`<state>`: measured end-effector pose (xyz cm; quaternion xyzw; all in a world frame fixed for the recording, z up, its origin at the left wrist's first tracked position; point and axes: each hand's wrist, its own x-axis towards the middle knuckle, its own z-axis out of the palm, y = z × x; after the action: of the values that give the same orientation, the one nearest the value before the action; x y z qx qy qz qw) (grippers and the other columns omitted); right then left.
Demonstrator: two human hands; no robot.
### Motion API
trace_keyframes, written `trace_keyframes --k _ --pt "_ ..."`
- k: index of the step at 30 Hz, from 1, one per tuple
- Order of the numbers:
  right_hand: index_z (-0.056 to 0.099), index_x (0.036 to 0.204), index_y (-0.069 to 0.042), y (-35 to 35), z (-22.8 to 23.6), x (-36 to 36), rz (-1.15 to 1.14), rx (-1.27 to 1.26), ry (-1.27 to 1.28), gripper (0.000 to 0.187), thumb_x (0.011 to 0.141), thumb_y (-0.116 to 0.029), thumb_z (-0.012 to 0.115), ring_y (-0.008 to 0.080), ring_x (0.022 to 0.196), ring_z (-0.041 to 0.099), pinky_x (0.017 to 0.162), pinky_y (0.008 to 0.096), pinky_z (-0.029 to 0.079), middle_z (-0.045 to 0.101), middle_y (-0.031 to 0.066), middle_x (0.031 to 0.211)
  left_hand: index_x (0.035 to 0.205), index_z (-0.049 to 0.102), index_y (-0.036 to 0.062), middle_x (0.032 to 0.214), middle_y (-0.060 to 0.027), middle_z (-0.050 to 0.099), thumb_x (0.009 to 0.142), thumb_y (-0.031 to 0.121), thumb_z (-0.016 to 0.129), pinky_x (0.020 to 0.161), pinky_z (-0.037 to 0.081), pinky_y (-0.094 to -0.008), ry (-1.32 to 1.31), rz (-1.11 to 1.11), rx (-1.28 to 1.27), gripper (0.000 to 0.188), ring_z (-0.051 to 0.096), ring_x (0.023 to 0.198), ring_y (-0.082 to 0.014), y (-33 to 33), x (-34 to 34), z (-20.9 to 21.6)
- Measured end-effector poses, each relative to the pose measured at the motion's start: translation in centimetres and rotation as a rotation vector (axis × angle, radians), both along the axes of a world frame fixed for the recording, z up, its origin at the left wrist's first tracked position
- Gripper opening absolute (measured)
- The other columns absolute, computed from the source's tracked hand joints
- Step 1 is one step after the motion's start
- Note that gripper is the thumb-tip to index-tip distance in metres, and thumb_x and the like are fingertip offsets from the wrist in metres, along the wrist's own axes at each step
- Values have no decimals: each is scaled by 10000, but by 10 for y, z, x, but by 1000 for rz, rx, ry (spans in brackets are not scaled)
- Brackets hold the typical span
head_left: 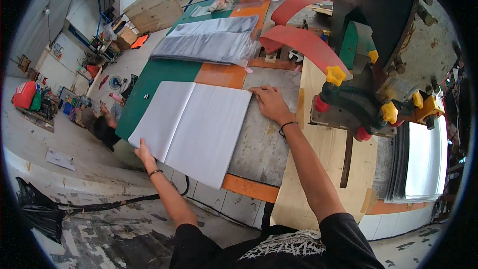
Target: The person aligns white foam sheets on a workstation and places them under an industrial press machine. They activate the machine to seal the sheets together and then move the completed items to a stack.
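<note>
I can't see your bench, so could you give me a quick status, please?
Left hand grips white sheet stack at near-left edge. Right hand flat on its far-right corner. Press machine stands right, apart.

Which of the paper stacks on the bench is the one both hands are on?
The white folded stack nearest the person: the left hand grips its near corner, the right hand presses its far corner. The grey stacks farther up the table are untouched.

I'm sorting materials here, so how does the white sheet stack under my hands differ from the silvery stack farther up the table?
The white sheet stack is matte, opaque and near, held by the left hand and right hand. The silvery sheet stack is glossy, untouched, farther away. Both lie flat on the worktable.
</note>
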<state>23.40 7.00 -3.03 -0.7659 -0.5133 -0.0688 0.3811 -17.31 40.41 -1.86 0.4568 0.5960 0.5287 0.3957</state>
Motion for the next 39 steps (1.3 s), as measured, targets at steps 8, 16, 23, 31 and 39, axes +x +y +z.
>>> trace_keyframes --k 8,16,23,31,39 --pt "644 1198 -151 -3 7 -4 -36 2 57 289 941 -121 512 267 1081 606 920 442 395 694 107 1054 1351 491 -1 1357 -250 515 890 202 698 1099 336 -522 949 72 567 545 455 1308 -410 -73 41 29" --pt "653 1150 -122 0 15 -8 -51 22 163 244 962 -156 501 287 1036 618 896 447 410 697 117 1040 1524 394 201 1605 -244 219 948 546 534 1158 124 -648 1296 -741 474 685 173 1488 -426 -158 90 30" --pt "636 1141 -69 -1 10 2 -107 88 94 229 972 -155 506 351 1023 605 895 478 447 688 158 1035 1537 370 210 1621 -243 174 943 599 506 1161 110 -651 1280 -759 448 723 161 1491 -440 -156 102 32" --pt "457 1314 113 4 19 -146 -335 359 631 531 932 -213 628 439 1195 500 1036 473 409 512 315 1279 1539 370 220 1624 -241 165 933 627 499 1172 82 -636 1252 -741 433 741 149 1497 -434 -156 89 28" --pt "120 1478 149 -27 38 -214 -173 134 710 901 864 -135 716 535 1174 504 990 487 457 462 398 1257 1532 385 187 1625 -257 136 934 642 482 1176 24 -629 1218 -694 337 758 83 1512 -424 -204 94 29"
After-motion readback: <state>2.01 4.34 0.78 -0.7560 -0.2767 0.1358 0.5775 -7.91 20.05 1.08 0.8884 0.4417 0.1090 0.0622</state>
